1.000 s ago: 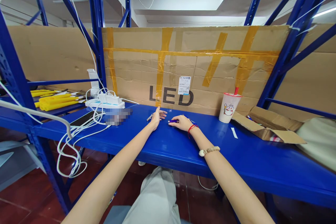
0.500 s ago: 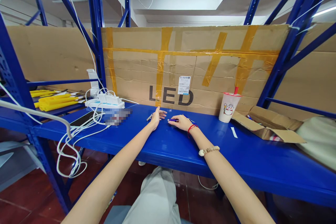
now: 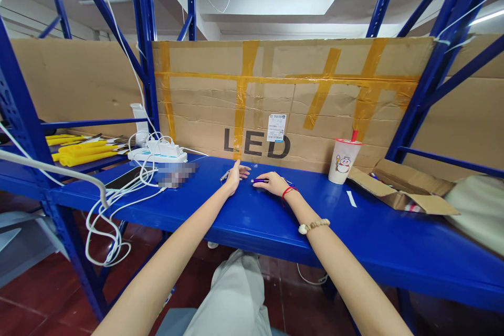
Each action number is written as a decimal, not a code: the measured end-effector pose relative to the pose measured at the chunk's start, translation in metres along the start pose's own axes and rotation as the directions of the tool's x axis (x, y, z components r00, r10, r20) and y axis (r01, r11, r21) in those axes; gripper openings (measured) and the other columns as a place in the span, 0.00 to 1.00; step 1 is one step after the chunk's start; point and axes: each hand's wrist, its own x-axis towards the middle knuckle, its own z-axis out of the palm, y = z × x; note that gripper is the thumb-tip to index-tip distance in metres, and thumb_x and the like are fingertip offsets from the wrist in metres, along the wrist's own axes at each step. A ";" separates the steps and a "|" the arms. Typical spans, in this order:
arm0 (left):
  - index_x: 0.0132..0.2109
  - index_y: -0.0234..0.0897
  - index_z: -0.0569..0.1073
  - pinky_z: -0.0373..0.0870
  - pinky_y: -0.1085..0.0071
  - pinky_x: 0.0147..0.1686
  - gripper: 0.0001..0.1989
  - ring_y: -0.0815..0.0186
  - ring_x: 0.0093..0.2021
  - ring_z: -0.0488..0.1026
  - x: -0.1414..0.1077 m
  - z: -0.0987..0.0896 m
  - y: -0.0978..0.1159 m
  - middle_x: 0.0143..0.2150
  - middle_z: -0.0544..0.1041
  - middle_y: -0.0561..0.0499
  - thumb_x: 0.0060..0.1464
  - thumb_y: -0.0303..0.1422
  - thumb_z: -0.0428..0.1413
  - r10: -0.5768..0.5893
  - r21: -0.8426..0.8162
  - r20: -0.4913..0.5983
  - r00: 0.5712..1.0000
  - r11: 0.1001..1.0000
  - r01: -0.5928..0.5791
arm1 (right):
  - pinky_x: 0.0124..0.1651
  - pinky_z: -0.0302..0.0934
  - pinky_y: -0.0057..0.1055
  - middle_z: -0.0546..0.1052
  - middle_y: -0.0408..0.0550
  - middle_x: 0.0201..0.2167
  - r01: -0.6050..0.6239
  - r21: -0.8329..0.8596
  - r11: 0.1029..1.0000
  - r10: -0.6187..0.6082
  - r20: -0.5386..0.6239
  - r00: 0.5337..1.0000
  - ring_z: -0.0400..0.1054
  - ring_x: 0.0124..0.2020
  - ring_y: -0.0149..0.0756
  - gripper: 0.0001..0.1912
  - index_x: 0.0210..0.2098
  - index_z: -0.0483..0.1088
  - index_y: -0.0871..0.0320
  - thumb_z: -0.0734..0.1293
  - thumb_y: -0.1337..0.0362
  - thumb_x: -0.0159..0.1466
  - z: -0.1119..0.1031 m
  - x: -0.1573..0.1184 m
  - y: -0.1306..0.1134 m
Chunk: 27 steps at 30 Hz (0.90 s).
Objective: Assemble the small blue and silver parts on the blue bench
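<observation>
Head view: the right hand [image 3: 274, 184] pinches a slim, shiny blue-purple pen [image 3: 258, 181], its end poking out past the fingertips toward the left hand [image 3: 233, 178]. The left fingers are loosely spread, with a slim silver-and-dark pen-like piece [image 3: 224, 176] just beside their outer side. A dark blue pen-like piece [image 3: 290, 183] lies behind the right knuckles. The pinched pen should be light, stiff and slightly slippery, best held mid-barrel. Beyond the fingers, brown cardboard [image 3: 197, 107] reads "LED"; its white label [image 3: 276, 127] is too small to read.
</observation>
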 end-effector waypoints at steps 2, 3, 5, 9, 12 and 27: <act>0.34 0.32 0.74 0.62 0.70 0.35 0.31 0.64 0.34 0.70 -0.001 0.000 0.000 0.35 0.75 0.44 0.53 0.47 0.32 0.001 0.005 0.001 1.000 1.000 -0.001 | 0.39 0.61 0.26 0.75 0.42 0.39 -0.008 -0.009 1.000 0.008 -0.002 1.000 0.68 0.40 0.35 0.15 0.37 0.73 0.51 0.63 0.50 0.56 -0.001 -0.001 -0.002; 0.33 0.32 0.74 0.62 0.70 0.35 0.31 0.64 0.34 0.70 -0.001 0.000 0.000 0.35 0.75 0.44 0.53 0.47 0.32 0.005 0.008 0.001 1.000 1.000 -0.005 | 0.38 0.61 0.26 0.75 0.42 0.38 -0.012 -0.018 1.000 0.012 -0.002 1.000 0.68 0.40 0.35 0.16 0.37 0.73 0.51 0.63 0.50 0.57 -0.001 -0.002 -0.002; 0.33 0.33 0.73 0.62 0.70 0.35 0.31 0.64 0.34 0.70 -0.001 0.000 0.000 0.35 0.75 0.44 0.53 0.47 0.32 0.021 0.014 -0.001 1.000 1.000 -0.021 | 0.38 0.61 0.26 0.75 0.43 0.37 -0.010 -0.039 0.999 0.010 -0.001 1.000 0.68 0.39 0.35 0.16 0.37 0.73 0.52 0.61 0.50 0.58 -0.001 -0.002 -0.004; 0.30 0.33 0.72 0.63 0.70 0.36 0.29 0.64 0.34 0.70 -0.001 0.001 -0.001 0.32 0.74 0.44 0.53 0.47 0.33 0.086 0.016 -0.009 0.996 0.996 -0.086 | 0.42 0.60 0.28 0.74 0.44 0.40 0.020 -0.061 0.998 -0.020 -0.008 1.000 0.67 0.42 0.36 0.16 0.40 0.72 0.52 0.58 0.53 0.61 0.000 -0.001 -0.004; 0.29 0.34 0.72 0.61 0.68 0.40 0.24 0.62 0.36 0.69 -0.005 0.000 0.000 0.32 0.74 0.45 0.54 0.43 0.35 0.205 0.154 -0.066 0.977 0.969 -0.193 | 0.43 0.60 0.30 0.73 0.43 0.43 -0.028 -0.084 0.996 0.029 0.001 1.000 0.66 0.44 0.36 0.15 0.43 0.70 0.50 0.58 0.54 0.61 0.001 -0.001 -0.003; 0.43 0.30 0.71 0.51 0.60 0.48 0.15 0.51 0.52 0.58 -0.014 -0.011 -0.002 0.48 0.66 0.35 0.48 0.27 0.47 0.159 0.861 -0.225 0.961 0.493 0.120 | 0.42 0.58 0.32 0.72 0.44 0.41 -0.458 -0.212 0.863 0.440 -0.126 0.889 0.65 0.44 0.38 0.10 0.37 0.68 0.52 0.62 0.70 0.56 -0.008 -0.005 0.011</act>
